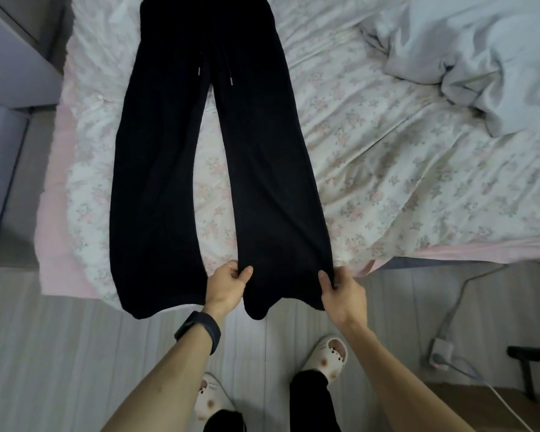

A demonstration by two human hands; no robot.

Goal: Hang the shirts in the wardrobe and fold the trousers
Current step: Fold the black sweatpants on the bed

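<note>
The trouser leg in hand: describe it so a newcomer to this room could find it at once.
On the bed with the floral sheet, black trousers lie flat, waist farthest from the person. It is the leg on the person's right, its hem hanging over the near edge. Unlike the other leg, it is pinched at both hem corners by the left hand and right hand.

Black drawstring trousers (175,169) lie flat on a floral bedsheet (371,157), legs spread and hems hanging over the bed's near edge. The left hand (228,286), with a dark wristband (197,330), and the right hand (340,294) pinch either side of the right-hand leg near its hem. A crumpled pale duvet (474,54) lies at upper right. Cream slippers (329,353) stand on the pale wood floor (44,353).
</note>
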